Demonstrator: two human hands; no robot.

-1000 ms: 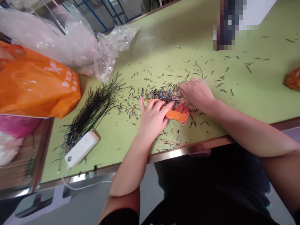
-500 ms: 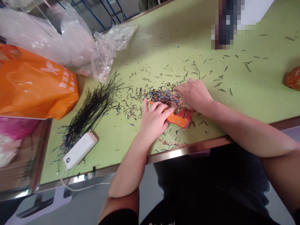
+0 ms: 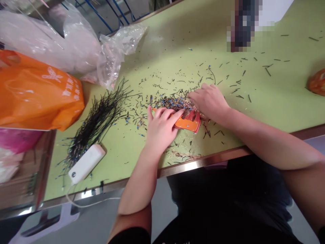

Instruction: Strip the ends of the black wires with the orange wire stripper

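Left hand [image 3: 161, 130] lies flat and a little open, with its fingers spread over an orange and red plastic tool [image 3: 189, 124]. It seems to press the tool down on the green surface [image 3: 264, 108], but I cannot tell if it grips it. The tool sits at the near side of a heap of short black wire bits [image 3: 175, 103] with blue ends and pale fluffy scraps. Right hand [image 3: 207, 103] is curled a bit, with its fingertips [image 3: 193, 95] down in the far edge of that heap. I cannot tell if it has hold of any bits. A flat hand on the tool looks like a good way to keep it from sliding, and small, soft moves of the other hand should keep the bits from flying about. More bits lie all over the surface. Off to the left lies a bundle of long black wires [image 3: 96, 123], just beside a white power bank [image 3: 86, 163].
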